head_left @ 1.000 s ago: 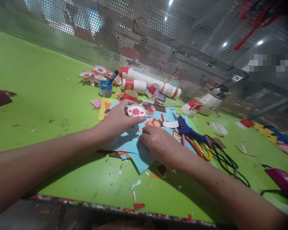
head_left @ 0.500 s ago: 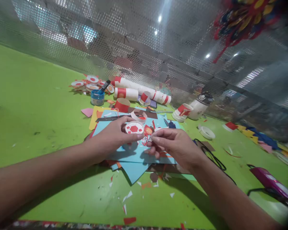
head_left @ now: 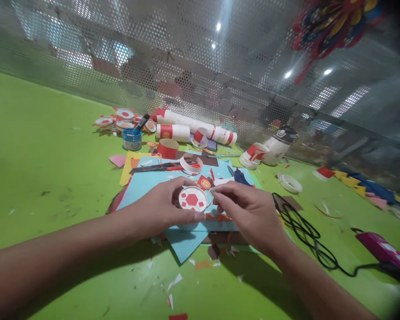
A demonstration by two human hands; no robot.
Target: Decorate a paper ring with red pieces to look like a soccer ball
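Observation:
My left hand (head_left: 163, 202) grips a short, round white paper cup piece (head_left: 202, 201) by its sides, thumb in front and fingers behind. Its face, tilted up towards me, bears a red hexagon with smaller red patches around it. Just right of it, the thumb and fingers of my right hand (head_left: 250, 209) are pinched together; whatever lies between them is too small to make out. Beneath both hands are light blue paper sheets (head_left: 183, 246). A red paper piece with a gold emblem (head_left: 205, 183) lies behind the cup piece.
Behind my hands are a utility knife (head_left: 153, 167), a white paper ring (head_left: 191, 164), a red ring (head_left: 167, 149) and dark blue scissors (head_left: 242, 177). A blue jar (head_left: 132, 141) stands back left. A black cord (head_left: 296, 229) runs to a magenta device (head_left: 382, 250) at right.
The cup piece has come nearer and tipped, so its red-patterned face shows more fully. My right hand's fingers have drawn in beside its edge. The whole view has shifted slightly.

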